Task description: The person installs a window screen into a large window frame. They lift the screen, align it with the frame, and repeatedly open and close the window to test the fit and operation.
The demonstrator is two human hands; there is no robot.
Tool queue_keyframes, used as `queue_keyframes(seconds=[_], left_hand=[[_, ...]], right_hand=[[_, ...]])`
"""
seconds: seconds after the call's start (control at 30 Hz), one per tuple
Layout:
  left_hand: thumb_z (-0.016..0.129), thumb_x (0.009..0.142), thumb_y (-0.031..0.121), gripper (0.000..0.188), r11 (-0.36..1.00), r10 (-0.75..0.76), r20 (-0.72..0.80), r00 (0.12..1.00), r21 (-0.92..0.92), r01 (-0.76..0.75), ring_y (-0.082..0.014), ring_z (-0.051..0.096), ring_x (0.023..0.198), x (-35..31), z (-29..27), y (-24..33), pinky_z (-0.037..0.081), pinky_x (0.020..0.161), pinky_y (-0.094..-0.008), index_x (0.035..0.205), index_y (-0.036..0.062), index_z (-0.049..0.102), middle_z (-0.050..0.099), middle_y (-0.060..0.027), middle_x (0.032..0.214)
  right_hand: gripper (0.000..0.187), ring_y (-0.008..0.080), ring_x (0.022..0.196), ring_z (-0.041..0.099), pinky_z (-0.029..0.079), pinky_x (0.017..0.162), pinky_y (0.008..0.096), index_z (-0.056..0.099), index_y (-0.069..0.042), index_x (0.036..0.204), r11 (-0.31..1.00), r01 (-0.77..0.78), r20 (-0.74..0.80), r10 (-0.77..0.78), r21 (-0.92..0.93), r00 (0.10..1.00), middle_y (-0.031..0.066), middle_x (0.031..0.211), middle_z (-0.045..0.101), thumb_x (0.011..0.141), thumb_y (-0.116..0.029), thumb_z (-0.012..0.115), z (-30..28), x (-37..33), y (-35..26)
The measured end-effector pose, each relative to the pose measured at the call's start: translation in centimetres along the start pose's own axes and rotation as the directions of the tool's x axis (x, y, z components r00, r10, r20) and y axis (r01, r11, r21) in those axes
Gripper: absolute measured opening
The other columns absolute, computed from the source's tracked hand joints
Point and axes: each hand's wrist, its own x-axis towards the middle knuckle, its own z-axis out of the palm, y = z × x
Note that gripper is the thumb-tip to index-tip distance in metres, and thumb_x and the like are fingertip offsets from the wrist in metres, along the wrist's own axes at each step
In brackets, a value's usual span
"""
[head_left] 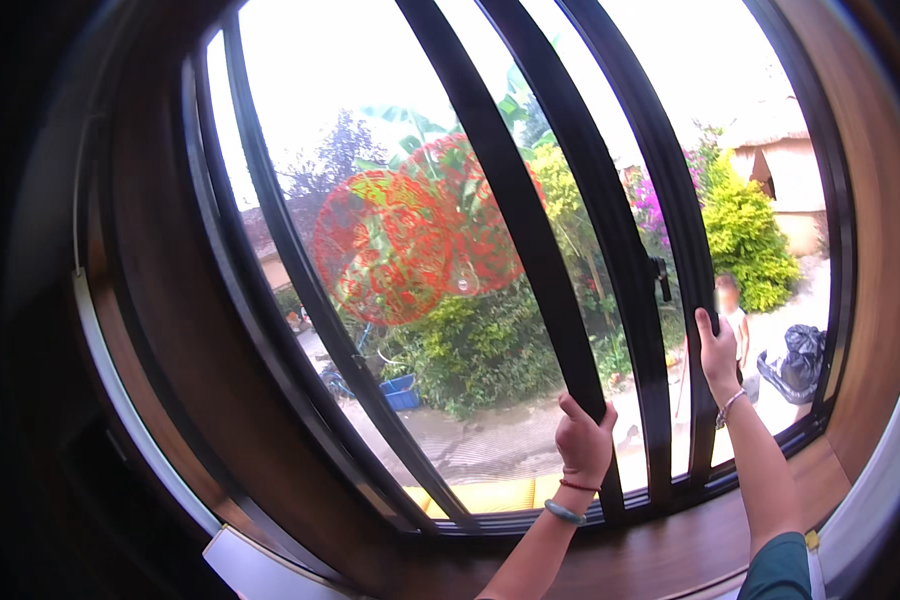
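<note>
A black-framed sliding window (515, 190) fills most of the head view. Low on one of its upright bars, my left hand (585, 440) is closed around the edge; a red cord and a pale green bangle circle that wrist. Farther right and a bit higher, my right hand (718, 352) grips another upright sash bar (667, 150), its thumb pointing up. A bracelet hangs on the right wrist, above a dark green sleeve (778, 568). Between the two hands runs a third black bar, with a small latch (661, 279) on it.
Red lacy decorations (400, 245) show on the left pane. A brown wooden sill (560, 562) runs below the frame. Outside are green bushes (480, 350), a blue crate (400, 392), a black plastic bag (803, 358) and a person (736, 322) beyond my right hand.
</note>
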Motion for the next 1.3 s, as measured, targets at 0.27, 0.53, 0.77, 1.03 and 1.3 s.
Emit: queue_keyframes(seconds=[0.27,0.53,0.77,1.03,1.3], left_hand=[[0.071,0.072,0.029,0.068,0.998,0.048,0.007,0.999,0.048,-0.048,-0.0395,0.058,0.065,-0.4,1.4,0.0,0.046,0.056,-0.0413,0.116,-0.0047,0.030,0.057,-0.0225,0.071],[0.075,0.069,0.029,0.072,0.996,-0.044,-0.003,0.999,0.073,0.044,-0.0387,0.061,0.074,-0.6,1.2,1.3,0.048,0.062,-0.0403,0.116,-0.0024,0.031,0.060,-0.0225,0.088],[0.076,0.068,0.035,0.074,0.981,0.046,0.039,0.998,0.184,-0.052,-0.0425,0.059,0.079,-1.1,-1.2,0.9,0.048,0.066,-0.0425,0.113,-0.0027,0.031,0.058,-0.0271,0.090],[0.070,0.074,0.021,0.054,0.967,-0.249,0.558,0.792,0.193,0.168,-0.0404,0.054,0.079,-17.4,-16.8,-3.8,0.044,0.072,-0.0407,0.109,-0.0051,0.038,0.055,-0.0244,0.088],[0.064,0.077,0.025,0.045,0.800,-0.600,0.708,0.372,0.545,0.251,-0.0447,0.055,0.084,-38.5,-35.3,-7.8,0.044,0.073,-0.0438,0.105,-0.0055,0.045,0.057,-0.0288,0.086]], right_hand=[[0.092,0.0360,0.128,0.028,0.020,0.106,0.0369,0.023,0.014,0.129,0.986,-0.047,0.052,0.056,-0.159,0.997,0.0309,0.134,0.030,0.082,-0.061,0.045,-0.7,-1.5,2.7],[0.069,0.0347,0.107,0.048,0.036,0.092,0.0400,0.032,0.000,0.124,0.996,0.032,0.128,-0.021,-0.085,0.992,0.0229,0.114,0.048,0.082,-0.048,0.056,-0.6,-2.8,0.6],[0.074,0.0387,0.112,0.041,0.032,0.096,0.0436,0.028,0.000,0.133,0.975,0.099,0.124,-0.075,-0.197,0.989,0.0266,0.117,0.042,0.084,-0.049,0.052,-1.1,-7.3,0.9],[0.020,0.0098,0.070,0.057,0.048,0.066,0.0240,0.059,0.000,0.099,0.812,-0.584,0.509,0.507,-0.012,0.695,0.0052,0.078,0.062,0.085,-0.014,0.058,-17.2,-32.3,-1.5],[0.023,0.0088,0.047,0.041,0.035,0.046,0.0245,0.060,0.001,0.067,0.662,-0.558,0.381,0.747,-0.500,0.545,0.0048,0.052,0.052,0.078,-0.017,0.067,-29.9,-44.6,-5.7]])
